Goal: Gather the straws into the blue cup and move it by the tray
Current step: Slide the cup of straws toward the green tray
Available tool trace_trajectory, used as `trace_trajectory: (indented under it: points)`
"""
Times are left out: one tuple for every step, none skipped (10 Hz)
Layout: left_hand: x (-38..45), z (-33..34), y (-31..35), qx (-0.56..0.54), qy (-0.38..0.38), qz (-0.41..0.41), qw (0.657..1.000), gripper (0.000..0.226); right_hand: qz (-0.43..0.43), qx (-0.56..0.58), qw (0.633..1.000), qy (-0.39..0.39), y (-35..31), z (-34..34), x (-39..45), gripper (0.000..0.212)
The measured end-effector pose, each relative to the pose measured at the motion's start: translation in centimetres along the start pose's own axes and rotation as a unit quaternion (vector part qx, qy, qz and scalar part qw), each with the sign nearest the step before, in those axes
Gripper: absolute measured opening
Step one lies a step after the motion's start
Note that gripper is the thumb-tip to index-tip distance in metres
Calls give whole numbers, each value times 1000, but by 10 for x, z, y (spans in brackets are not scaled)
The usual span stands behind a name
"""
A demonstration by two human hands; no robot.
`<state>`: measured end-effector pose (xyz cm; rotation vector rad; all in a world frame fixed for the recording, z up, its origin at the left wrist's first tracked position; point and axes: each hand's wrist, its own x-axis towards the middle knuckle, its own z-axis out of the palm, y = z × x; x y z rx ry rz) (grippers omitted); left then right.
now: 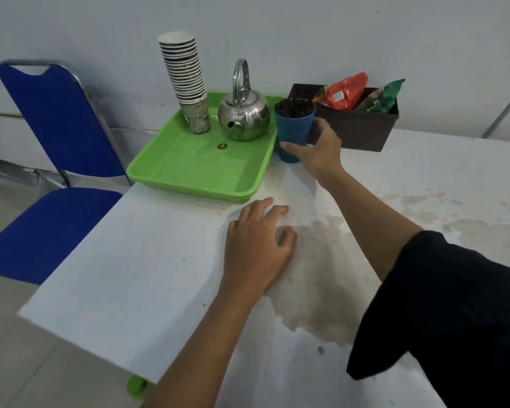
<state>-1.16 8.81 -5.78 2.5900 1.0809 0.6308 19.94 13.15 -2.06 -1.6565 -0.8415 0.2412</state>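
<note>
My right hand [314, 148] is wrapped around the blue cup [292, 134], which is packed with dark straws [294, 107] and sits just beside the green tray [189, 172]. My left hand [256, 248] lies flat and empty on the table [130, 275]. Risk: the top-heavy cup tips on release; a knock against the tray rim just left of my right hand could spill the straws.
</note>
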Motion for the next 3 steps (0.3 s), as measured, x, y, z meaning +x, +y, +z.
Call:
trace_trajectory:
  points:
    - [1,0,-1,1,0,-2,1000,42,9,-20,1000,-2,-1,1,-1,71]
    - [0,-2,0,-2,-2,3,1000,42,17,-52,998,-23,1,-3,-7,67]
    - [-1,-6,2,-5,5,-3,1000,42,5,-144,989,-42,1,-17,-26,65]
